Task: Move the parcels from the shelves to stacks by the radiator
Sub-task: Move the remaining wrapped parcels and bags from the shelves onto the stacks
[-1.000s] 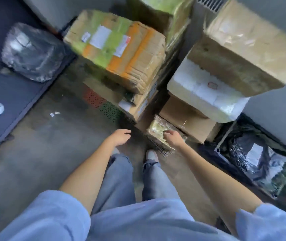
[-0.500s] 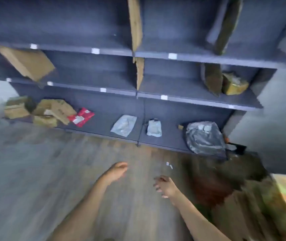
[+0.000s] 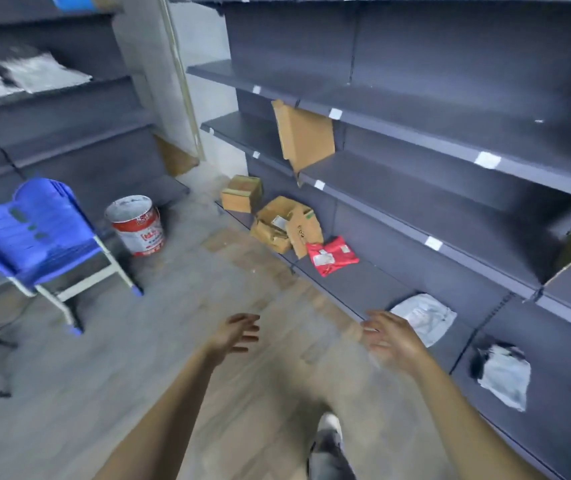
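Both empty hands (image 3: 239, 332) hover near white parcel (image 3: 424, 317).

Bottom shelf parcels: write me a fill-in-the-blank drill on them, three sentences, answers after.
1. The flat parcel lying right of the opened cardboard boxes is ____ in colour.
2. The left hand and right hand each hold ____.
3. The paint bucket stands on the floor beside a ____ chair.

Missing words: red; nothing; blue
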Demonstrator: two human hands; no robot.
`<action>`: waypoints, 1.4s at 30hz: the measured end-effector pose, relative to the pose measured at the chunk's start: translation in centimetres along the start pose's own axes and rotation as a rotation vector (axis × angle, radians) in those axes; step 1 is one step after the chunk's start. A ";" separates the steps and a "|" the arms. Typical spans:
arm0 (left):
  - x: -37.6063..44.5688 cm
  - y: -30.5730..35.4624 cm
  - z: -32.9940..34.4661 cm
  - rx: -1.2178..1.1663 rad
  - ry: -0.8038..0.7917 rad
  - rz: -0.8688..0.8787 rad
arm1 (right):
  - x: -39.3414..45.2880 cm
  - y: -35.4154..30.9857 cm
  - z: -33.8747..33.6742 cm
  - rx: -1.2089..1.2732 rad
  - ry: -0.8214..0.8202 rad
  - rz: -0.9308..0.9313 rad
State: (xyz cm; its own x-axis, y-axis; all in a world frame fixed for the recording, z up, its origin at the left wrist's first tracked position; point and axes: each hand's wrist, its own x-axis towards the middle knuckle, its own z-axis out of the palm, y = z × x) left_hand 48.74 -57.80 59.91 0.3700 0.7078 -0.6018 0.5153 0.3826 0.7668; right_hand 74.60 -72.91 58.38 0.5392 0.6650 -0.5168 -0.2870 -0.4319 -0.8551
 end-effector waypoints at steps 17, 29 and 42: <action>26.4 12.3 -12.5 -0.283 0.126 -0.181 | 29.6 -17.4 13.6 -0.213 -0.170 0.184; 48.6 23.7 -35.5 -0.382 0.181 -0.072 | 50.1 -31.9 41.1 -0.281 -0.339 0.100; 76.2 33.6 -48.7 -0.355 0.026 -0.208 | 75.5 -36.7 57.0 -0.416 -0.336 0.332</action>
State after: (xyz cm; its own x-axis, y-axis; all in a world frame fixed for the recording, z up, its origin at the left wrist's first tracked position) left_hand 56.57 37.96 50.66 0.2635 0.6068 -0.7499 0.2766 0.6972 0.6614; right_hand 80.74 27.92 48.36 0.1770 0.5809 -0.7945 -0.0282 -0.8039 -0.5940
